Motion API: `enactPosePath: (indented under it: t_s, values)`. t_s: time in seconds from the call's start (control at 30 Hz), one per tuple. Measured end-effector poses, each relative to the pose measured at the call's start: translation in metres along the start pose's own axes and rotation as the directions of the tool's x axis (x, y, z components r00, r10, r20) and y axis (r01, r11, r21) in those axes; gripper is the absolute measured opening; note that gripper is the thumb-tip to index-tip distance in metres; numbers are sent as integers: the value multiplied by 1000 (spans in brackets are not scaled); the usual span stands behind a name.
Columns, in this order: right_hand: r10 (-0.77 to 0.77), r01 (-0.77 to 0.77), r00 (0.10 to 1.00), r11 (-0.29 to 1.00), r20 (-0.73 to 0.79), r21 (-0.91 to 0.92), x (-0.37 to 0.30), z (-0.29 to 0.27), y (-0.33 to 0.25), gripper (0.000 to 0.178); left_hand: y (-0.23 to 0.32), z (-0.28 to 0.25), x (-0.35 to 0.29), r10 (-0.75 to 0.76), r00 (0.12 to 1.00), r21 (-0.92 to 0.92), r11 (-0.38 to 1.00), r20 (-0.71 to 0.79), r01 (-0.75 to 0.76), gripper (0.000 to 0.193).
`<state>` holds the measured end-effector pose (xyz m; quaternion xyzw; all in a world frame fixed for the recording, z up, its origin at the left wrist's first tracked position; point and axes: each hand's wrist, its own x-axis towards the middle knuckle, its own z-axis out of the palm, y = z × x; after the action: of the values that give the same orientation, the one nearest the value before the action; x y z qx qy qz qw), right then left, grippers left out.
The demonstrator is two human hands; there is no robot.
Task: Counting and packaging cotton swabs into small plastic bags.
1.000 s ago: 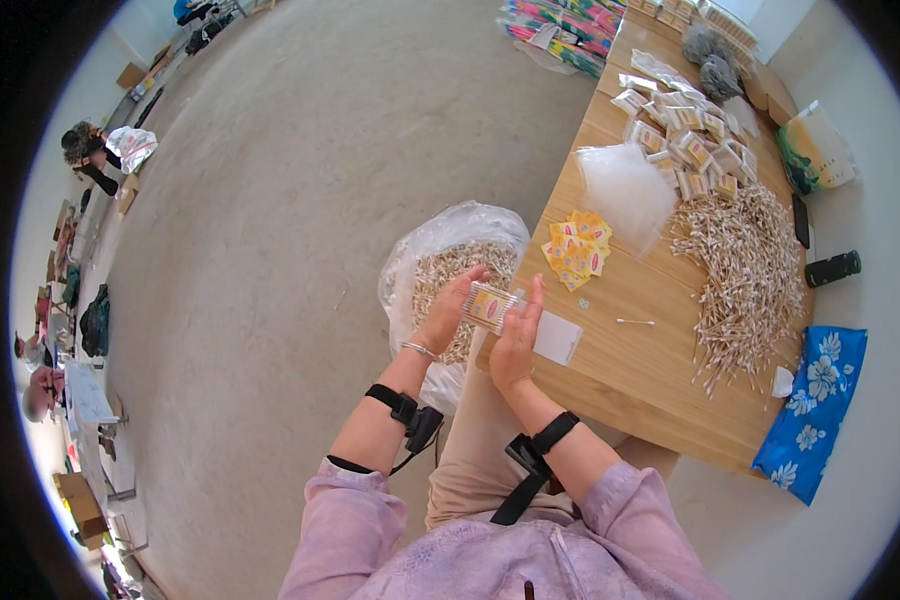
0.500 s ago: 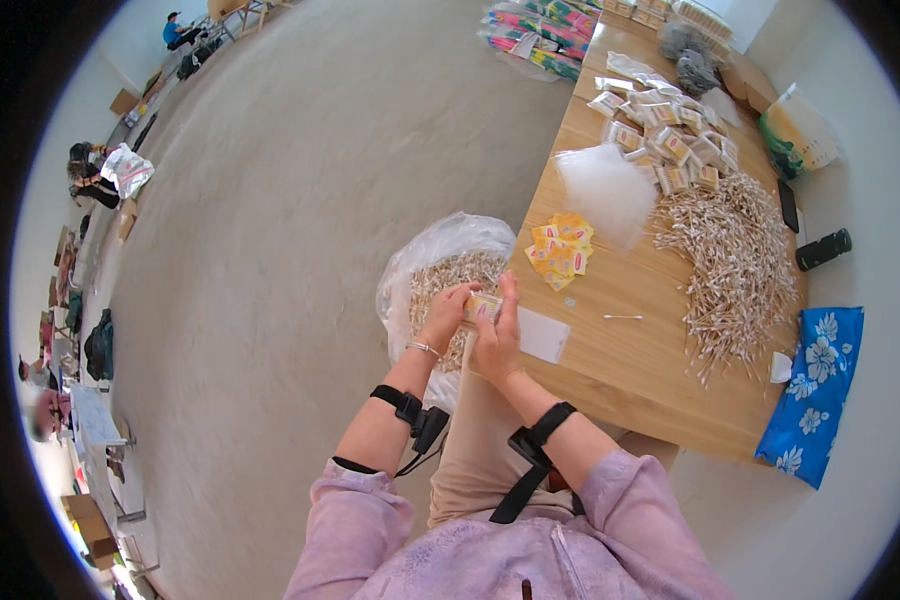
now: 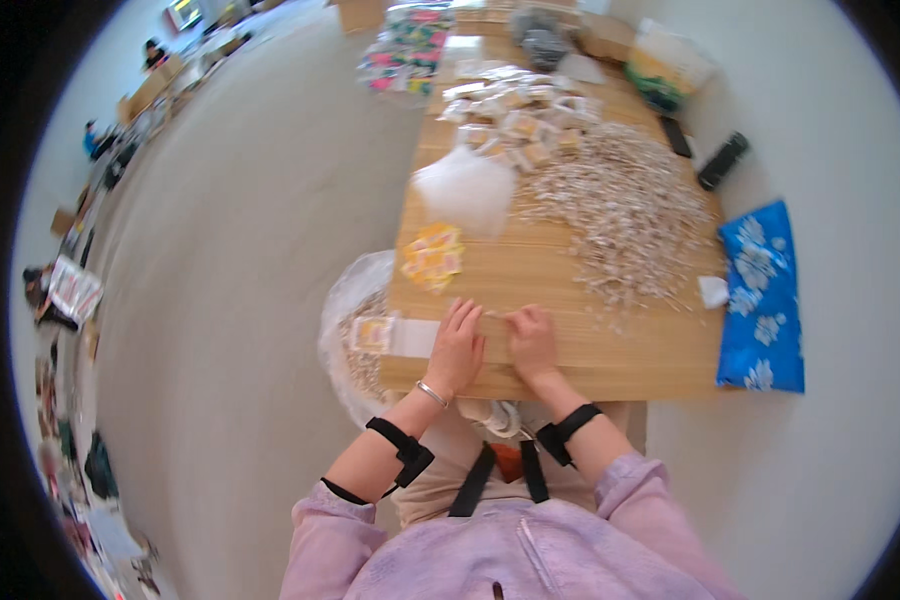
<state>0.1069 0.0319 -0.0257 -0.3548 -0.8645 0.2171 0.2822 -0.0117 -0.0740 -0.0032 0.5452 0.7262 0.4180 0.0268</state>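
My left hand [image 3: 457, 345] lies flat on the wooden table [image 3: 610, 350], fingers apart and holding nothing. Just right of it my right hand [image 3: 532, 340] is curled, its fingertips pinching a thin pale stick [image 3: 498, 315] that lies on the wood between the two hands. A small yellow-printed packet [image 3: 370, 332] in a clear sleeve [image 3: 416, 338] rests at the table's left edge, just left of my left hand. Under that edge stands a clear plastic bag [image 3: 348, 300] filled with more sticks.
A wide heap of pale sticks [image 3: 620, 215] covers the table's middle right. Yellow-orange packets [image 3: 432, 256], a pile of clear sleeves [image 3: 465, 185] and several filled packets [image 3: 515, 110] lie further back. A blue flowered cloth [image 3: 760, 290] and a black device [image 3: 722, 160] sit to the right.
Both hands held the small packet over the plastic bag; now it lies at the table's left edge and both hands have come down onto the tabletop by the stick.
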Motion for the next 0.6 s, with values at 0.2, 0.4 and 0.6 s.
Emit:
enactPosePath:
  t_s: [0.2,0.4,0.6]
  values:
    - [193,-220,941,973,-279,-68,-3,-51,46,32,26,58,4,-26,988,-108,993,151,43,16]
    - [519,-595,770,794,-371,-124,24,-94,107,51,46,68,10,57,992,-71,996,116,-49,9]
    - [219,-231,973,943,-74,-238,21,-54,84,44,47,69,11,101,989,37,994,111,-106,9]
